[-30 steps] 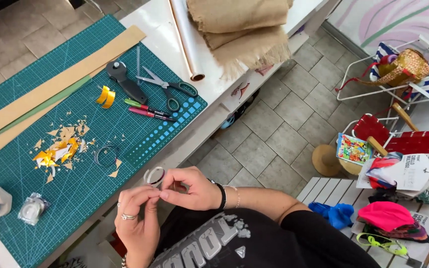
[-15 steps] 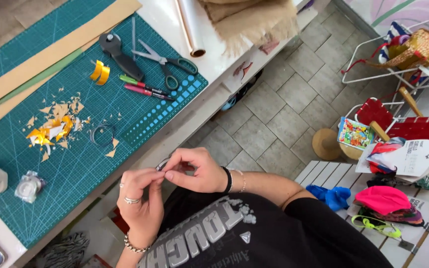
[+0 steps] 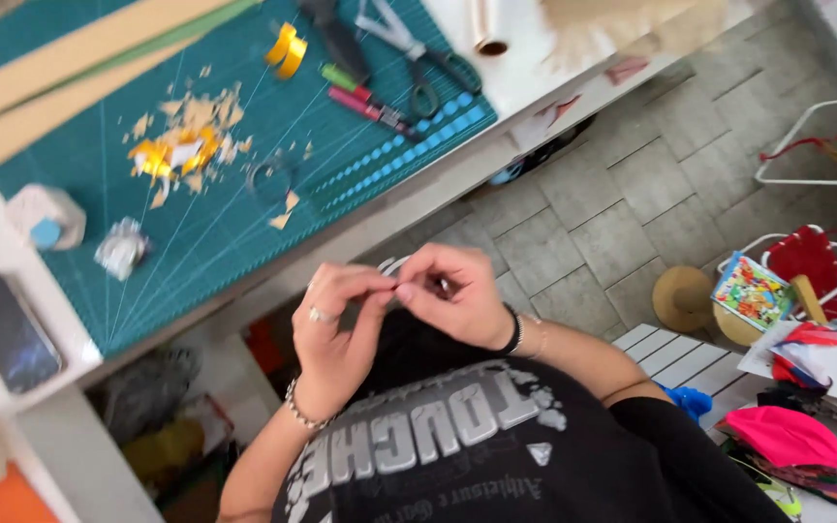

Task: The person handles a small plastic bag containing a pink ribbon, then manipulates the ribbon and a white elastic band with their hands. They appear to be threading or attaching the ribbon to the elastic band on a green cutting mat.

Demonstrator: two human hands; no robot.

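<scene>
Both hands meet just off the edge of the table, close to the person's chest, and between them sits a small pale ring (image 3: 391, 263) that looks like thin wire or cord; it is too blurred to say which. The left hand (image 3: 336, 324) has thumb and forefinger pressed together on the near end of it, and the right hand (image 3: 457, 295) pinches the other end, fingertips of the two hands almost touching. From where I stand, the way to do this well is to keep both pinches close to the spot being worked, so the little piece cannot spring away, and to turn with the fingertips, not the wrists. Holding it over the floor looks risky to me; a slip would send it down among the tiles. Beyond the grip, up and to the left, the green cutting mat (image 3: 215, 232) carries yellow and tan scraps (image 3: 181, 140), another small ring (image 3: 268, 179), scissors (image 3: 418, 58) and two markers (image 3: 365, 97), all well apart from the hands.
</scene>
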